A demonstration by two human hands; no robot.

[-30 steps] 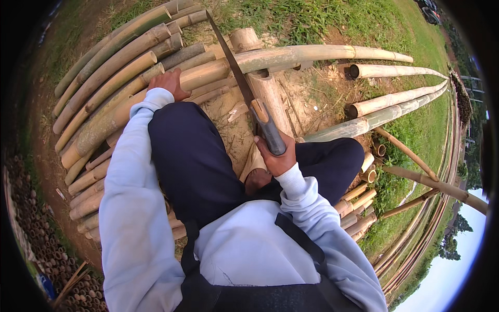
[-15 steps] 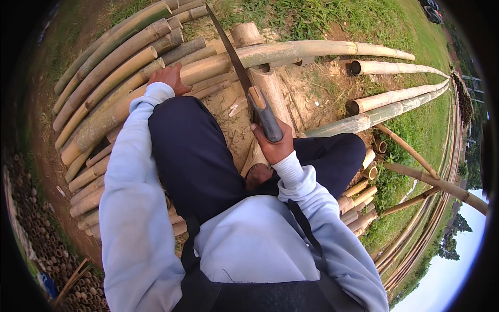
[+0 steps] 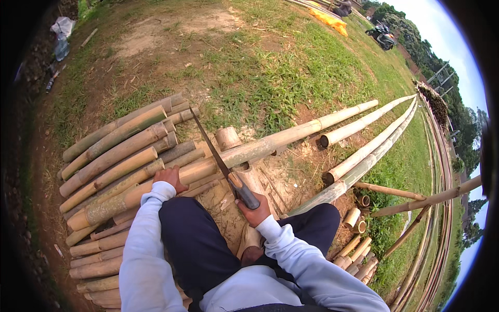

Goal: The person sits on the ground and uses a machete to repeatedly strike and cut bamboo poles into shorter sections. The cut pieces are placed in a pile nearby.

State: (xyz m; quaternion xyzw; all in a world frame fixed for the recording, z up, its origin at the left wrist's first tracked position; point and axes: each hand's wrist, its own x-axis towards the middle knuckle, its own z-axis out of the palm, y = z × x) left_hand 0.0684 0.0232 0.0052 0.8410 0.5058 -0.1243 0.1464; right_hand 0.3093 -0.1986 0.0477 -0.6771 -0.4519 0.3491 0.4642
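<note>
My right hand [image 3: 255, 209] is closed around the dark grip of a handsaw [image 3: 212, 147]. Its long, narrow blade slants away from me across a thick bamboo pole [image 3: 291, 137], with the wooden front of the handle close to the pole's near side. I cannot make out how deep the blade sits. My left hand [image 3: 172, 178] grips the same pole to the left of the saw, its fingers partly hidden around the far side. Under the pole near the blade lies a short bamboo support [image 3: 251, 179], and a cut bamboo stump [image 3: 227, 139] stands just beyond.
Cut bamboo pieces [image 3: 122, 156] lie in rows at left. Long poles [image 3: 364, 125] stretch away to the right. A crossed pole frame [image 3: 416, 203] and short offcuts [image 3: 358, 255] are at right. Far off are a motorcycle [image 3: 382, 37], an orange sheet [image 3: 328, 20] and a person [image 3: 343, 8].
My view has tilted up, showing more grass and background. The saw has slid forward, bringing its handle nearer the pole. My left hand keeps its place on the bamboo.
</note>
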